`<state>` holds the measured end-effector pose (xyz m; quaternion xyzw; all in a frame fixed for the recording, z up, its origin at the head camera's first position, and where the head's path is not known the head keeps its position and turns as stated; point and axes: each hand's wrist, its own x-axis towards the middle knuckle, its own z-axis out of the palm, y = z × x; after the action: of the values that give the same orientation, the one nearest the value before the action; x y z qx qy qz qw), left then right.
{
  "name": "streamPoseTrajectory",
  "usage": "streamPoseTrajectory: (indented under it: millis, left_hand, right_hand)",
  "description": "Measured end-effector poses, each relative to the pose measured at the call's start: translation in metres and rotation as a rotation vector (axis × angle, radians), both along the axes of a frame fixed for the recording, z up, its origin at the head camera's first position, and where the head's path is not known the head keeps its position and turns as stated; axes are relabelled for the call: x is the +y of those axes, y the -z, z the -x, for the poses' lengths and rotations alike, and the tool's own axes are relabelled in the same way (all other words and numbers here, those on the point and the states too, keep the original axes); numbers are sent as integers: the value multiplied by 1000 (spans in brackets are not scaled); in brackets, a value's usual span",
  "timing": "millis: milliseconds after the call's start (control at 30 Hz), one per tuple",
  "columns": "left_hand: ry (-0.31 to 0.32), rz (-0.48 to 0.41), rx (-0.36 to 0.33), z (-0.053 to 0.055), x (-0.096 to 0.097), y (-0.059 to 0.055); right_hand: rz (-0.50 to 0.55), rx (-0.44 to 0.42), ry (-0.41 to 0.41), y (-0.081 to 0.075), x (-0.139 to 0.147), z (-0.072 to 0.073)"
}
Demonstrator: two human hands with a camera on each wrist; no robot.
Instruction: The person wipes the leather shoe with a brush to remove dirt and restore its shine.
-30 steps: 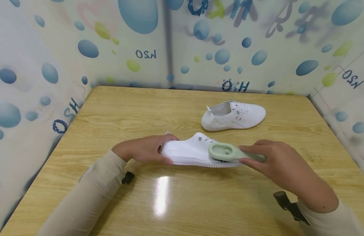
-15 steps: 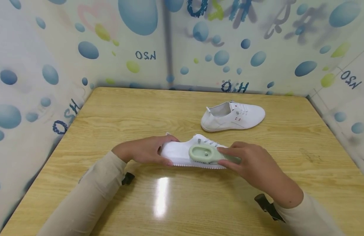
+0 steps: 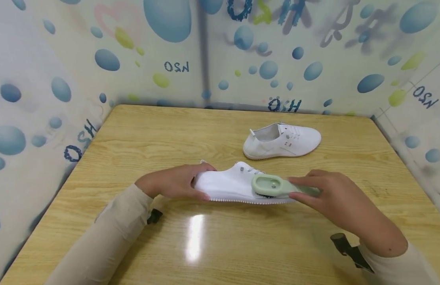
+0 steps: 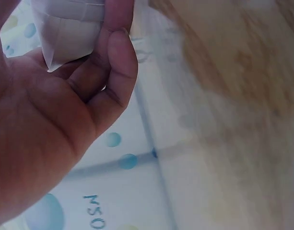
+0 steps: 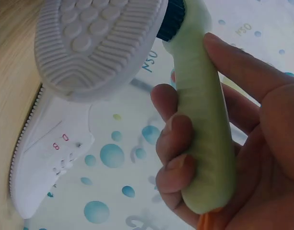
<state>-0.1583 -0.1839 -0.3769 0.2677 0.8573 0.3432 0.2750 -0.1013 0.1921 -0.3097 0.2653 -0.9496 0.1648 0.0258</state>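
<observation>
A white lace-up shoe (image 3: 225,184) is held a little above the table, toe to the right. My left hand (image 3: 178,181) grips it around the heel; in the left wrist view the fingers curl about the white heel (image 4: 72,36). My right hand (image 3: 339,200) holds a pale green brush (image 3: 271,185) by its handle, and the dark bristles (image 5: 173,19) press against the side of the shoe near the toe. From the right wrist view the fingers wrap around the green handle (image 5: 204,129), while the ridged white sole (image 5: 96,48) faces the camera.
A second white shoe (image 3: 282,140) stands upright on the wooden table (image 3: 162,130), behind the held one, toe to the right. Walls patterned with blue and green spots (image 3: 267,69) enclose the table's back and sides.
The right hand slid the brush left along the shoe's side toward its middle, then back right to near the toe. The left hand and both shoes have hardly moved.
</observation>
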Motion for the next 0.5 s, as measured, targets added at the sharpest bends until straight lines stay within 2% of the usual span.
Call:
streamPoseTrajectory:
  millis: [167, 333, 400, 500]
  left_hand:
    - [-26, 18, 110, -6, -7, 3]
    - [-80, 64, 215, -10, -18, 3]
    - [-90, 96, 259, -10, -19, 2]
    - [-103, 143, 319, -11, -19, 2]
  right_hand:
    - [-27, 34, 9, 5, 3, 2]
    - [14, 64, -53, 13, 5, 7]
    - [33, 47, -91, 14, 6, 10]
    - [55, -38, -147, 17, 8, 15]
